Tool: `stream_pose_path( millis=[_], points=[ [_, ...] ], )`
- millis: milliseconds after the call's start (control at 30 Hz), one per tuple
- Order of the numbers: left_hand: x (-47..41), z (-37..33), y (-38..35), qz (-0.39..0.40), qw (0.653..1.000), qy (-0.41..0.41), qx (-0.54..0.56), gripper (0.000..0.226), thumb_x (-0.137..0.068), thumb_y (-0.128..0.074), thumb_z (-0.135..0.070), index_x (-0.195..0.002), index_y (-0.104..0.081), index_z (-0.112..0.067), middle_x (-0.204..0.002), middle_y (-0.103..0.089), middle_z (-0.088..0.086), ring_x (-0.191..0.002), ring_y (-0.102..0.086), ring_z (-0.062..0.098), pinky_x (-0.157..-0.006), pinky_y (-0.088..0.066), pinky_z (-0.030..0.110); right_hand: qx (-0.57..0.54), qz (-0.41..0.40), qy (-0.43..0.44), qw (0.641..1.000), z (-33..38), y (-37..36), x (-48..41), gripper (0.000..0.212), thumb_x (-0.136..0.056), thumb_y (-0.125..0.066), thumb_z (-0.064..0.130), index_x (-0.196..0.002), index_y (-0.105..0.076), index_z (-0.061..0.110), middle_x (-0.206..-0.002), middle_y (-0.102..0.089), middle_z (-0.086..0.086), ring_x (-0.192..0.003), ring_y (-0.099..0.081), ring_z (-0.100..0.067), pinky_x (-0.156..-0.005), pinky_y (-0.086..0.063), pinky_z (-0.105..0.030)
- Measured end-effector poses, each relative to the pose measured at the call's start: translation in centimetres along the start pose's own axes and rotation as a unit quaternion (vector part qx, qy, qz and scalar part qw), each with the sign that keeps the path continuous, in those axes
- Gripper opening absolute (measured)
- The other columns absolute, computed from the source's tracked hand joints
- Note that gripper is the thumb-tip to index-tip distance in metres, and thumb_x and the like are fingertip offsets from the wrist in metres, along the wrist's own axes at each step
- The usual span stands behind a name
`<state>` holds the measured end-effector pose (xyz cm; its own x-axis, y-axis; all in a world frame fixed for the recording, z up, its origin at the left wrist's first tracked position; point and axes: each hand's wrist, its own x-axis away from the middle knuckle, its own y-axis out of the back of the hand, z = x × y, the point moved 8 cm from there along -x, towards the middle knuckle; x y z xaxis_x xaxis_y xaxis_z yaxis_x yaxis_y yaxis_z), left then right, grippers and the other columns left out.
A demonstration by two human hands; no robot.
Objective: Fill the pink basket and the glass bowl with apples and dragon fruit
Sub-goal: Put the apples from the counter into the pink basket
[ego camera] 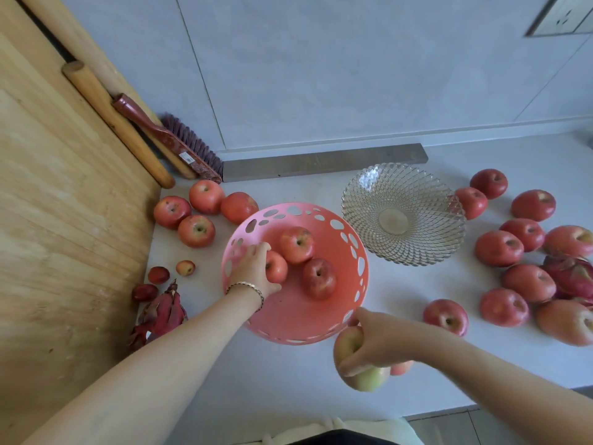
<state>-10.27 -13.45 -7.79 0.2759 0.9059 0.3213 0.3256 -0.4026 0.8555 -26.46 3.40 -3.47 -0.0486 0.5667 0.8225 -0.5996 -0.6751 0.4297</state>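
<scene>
The pink basket [290, 319] with cut-out holes stands mid-counter and holds three red apples. My left hand [255, 271] is inside it, fingers wrapped around the leftmost apple [277, 268]; two more apples [296, 244] [319, 277] lie beside it. My right hand [377, 343] grips a greenish-red apple [362, 364] just outside the basket's near right rim. The glass bowl [402, 215] to the right has no fruit in it. A dragon fruit [162, 314] lies at the left, another dragon fruit [572, 276] among the apples at the right.
Loose apples [195, 231] cluster left of the basket and many more apples [499, 248] lie right of the bowl. Small red fruits [158, 274] sit by the wooden board [64, 220]. A brush [170, 139] and rolling pin [118, 126] lean at the back left.
</scene>
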Motion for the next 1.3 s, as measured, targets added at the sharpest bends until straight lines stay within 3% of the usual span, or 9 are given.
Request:
stream_pose_path(
  millis=[167, 333, 467, 567, 667, 833, 967, 1067, 1300],
  points=[
    [-0.1, 0.3, -0.7, 0.041, 0.998, -0.001, -0.041, 0.085, -0.067, -0.077, -0.026, -0.136, -0.028, -0.019, -0.142, -0.029, 0.008, -0.136, -0.027, 0.026, -0.109, -0.029, 0.044, 0.047, -0.077, 0.084, 0.992, 4.6, 4.4, 1.0, 0.058, -0.049, -0.069, 0.049, -0.097, -0.043, 0.03, -0.085, -0.056, 0.013, -0.066, -0.052, 0.001, -0.05, -0.035, -0.018],
    [0.5, 0.2, 0.3, 0.059, 0.998, 0.022, 0.021, 0.085, -0.076, -0.061, -0.007, -0.144, -0.013, -0.02, -0.155, -0.003, 0.008, -0.145, 0.004, 0.025, -0.117, -0.016, 0.038, 0.108, -0.168, 0.183, 0.963, 10.3, 2.9, -3.5, 0.075, -0.055, -0.076, 0.038, -0.117, -0.037, 0.019, -0.114, -0.033, -0.005, -0.091, -0.048, -0.025, -0.077, -0.04, -0.026],
    [2.3, 0.0, 3.7, -0.04, 0.993, -0.002, 0.111, 0.063, -0.074, -0.051, 0.007, -0.132, -0.037, -0.011, -0.149, -0.023, 0.009, -0.141, -0.016, 0.026, -0.113, -0.019, 0.03, 0.14, -0.193, 0.17, 0.956, 11.1, 0.9, -6.5, 0.077, -0.055, -0.078, 0.038, -0.114, -0.036, 0.014, -0.112, -0.04, -0.007, -0.101, -0.044, -0.028, -0.083, -0.043, -0.034],
    [3.9, 0.3, 3.8, -0.021, 0.99, -0.009, 0.139, 0.046, -0.077, -0.053, 0.003, -0.12, -0.05, -0.014, -0.134, -0.043, 0.007, -0.129, -0.036, 0.022, -0.103, -0.026, 0.02, 0.189, -0.217, 0.173, 0.942, 11.2, 0.0, -7.5, 0.068, -0.061, -0.074, 0.045, -0.11, -0.04, 0.013, -0.11, -0.047, -0.006, -0.101, -0.043, -0.025, -0.089, -0.041, -0.034],
    [5.0, 0.2, 2.6, 0.025, 0.987, 0.012, 0.159, 0.032, -0.08, -0.059, -0.011, -0.112, -0.057, -0.017, -0.119, -0.057, 0.004, -0.104, -0.057, 0.018, -0.1, -0.04, 0.026, 0.202, -0.215, 0.161, 0.942, 10.7, -0.4, -8.4, 0.061, -0.066, -0.07, 0.047, -0.111, -0.045, 0.014, -0.111, -0.052, -0.004, -0.105, -0.043, -0.024, -0.096, -0.037, -0.033],
    [5.7, 0.0, -1.3, 0.135, 0.984, 0.058, 0.097, 0.044, -0.08, -0.061, -0.034, -0.12, -0.05, -0.018, -0.115, -0.062, 0.003, -0.102, -0.059, 0.022, -0.082, -0.044, 0.026, 0.147, -0.23, 0.16, 0.949, 9.5, 0.7, -8.2, 0.06, -0.072, -0.066, 0.038, -0.124, -0.043, 0.018, -0.127, -0.044, -0.004, -0.121, -0.034, -0.026, -0.103, -0.031, -0.035],
    [5.2, -0.1, -2.1, 0.132, 0.982, 0.108, 0.087, 0.04, -0.085, -0.054, -0.037, -0.116, -0.048, -0.012, -0.112, -0.063, 0.01, -0.102, -0.059, 0.027, -0.077, -0.04, 0.027, 0.137, -0.267, 0.106, 0.948, 6.2, 3.6, -7.6, 0.08, -0.067, -0.065, 0.053, -0.135, -0.031, 0.025, -0.14, -0.025, -0.008, -0.128, -0.025, -0.031, -0.106, -0.027, -0.042],
    [5.0, -0.4, -2.7, 0.15, 0.981, 0.111, 0.047, 0.043, -0.088, -0.051, -0.038, -0.116, -0.044, -0.006, -0.116, -0.06, 0.014, -0.106, -0.057, 0.031, -0.078, -0.04, 0.03, 0.111, -0.224, 0.055, 0.967, 4.3, 4.2, -8.6, 0.088, -0.069, -0.07, 0.047, -0.139, -0.023, 0.023, -0.136, -0.03, -0.012, -0.123, -0.037, -0.036, -0.102, -0.036, -0.043],
    [5.0, 0.1, -3.0, 0.133, 0.976, 0.15, 0.088, 0.051, -0.082, -0.061, -0.046, -0.109, -0.05, -0.004, -0.115, -0.06, 0.013, -0.105, -0.057, 0.03, -0.077, -0.038, 0.029, 0.154, -0.231, 0.088, 0.957, 4.4, 5.0, -9.6, 0.083, -0.063, -0.072, 0.031, -0.134, -0.03, 0.023, -0.124, -0.045, -0.005, -0.107, -0.054, -0.03, -0.078, -0.045, -0.034]
  ],
)
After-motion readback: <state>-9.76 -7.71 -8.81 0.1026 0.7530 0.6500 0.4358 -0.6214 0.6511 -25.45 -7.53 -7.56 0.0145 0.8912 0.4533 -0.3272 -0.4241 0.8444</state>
